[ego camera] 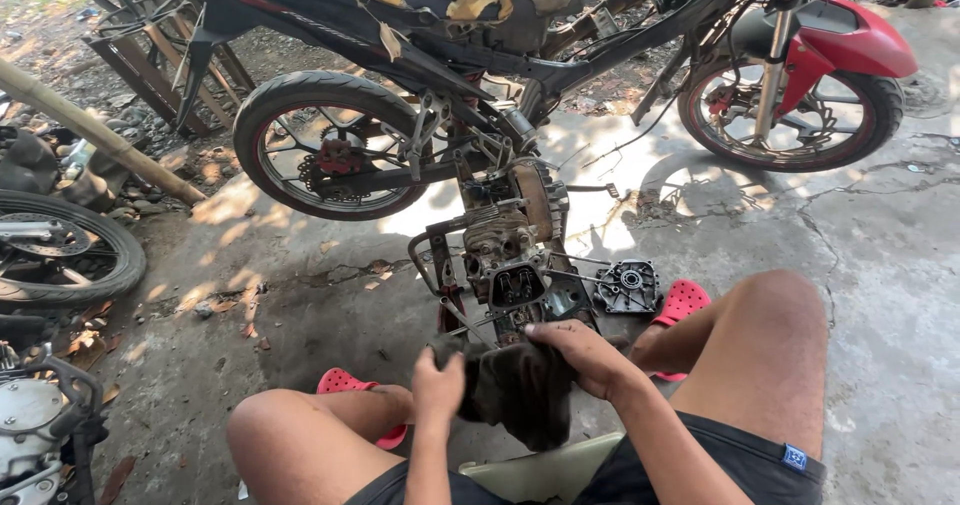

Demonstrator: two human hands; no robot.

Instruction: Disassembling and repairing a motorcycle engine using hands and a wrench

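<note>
We are sitting low with both hands on a dark rag (515,390), and our first worry is that the cloth is bunched and hanging loose just below the open engine (510,255): a trailing fold could, in our judgement, snag on the bare studs or drop lint and grit into the exposed opening at the engine's near end. The left hand (438,385) is closed around the rag's left edge, fingers curled tight on the cloth; the right hand (580,350) lies over the top of the bundle with its fingers clamped down on it, so the rag sits between the two hands, its bulk hanging toward six o'clock from the right palm. The engine stands at twelve o'clock from the hands, very near them, under the stripped motorcycle (520,55). A removed engine cover (628,287) lies on the concrete at about one o'clock, just beside a red sandal (682,301); a shift of our right knee could knock it or scuff grit onto its face. The ground looks dusty and leaf-strewn, so anything set down risks picking up dirt.
</note>
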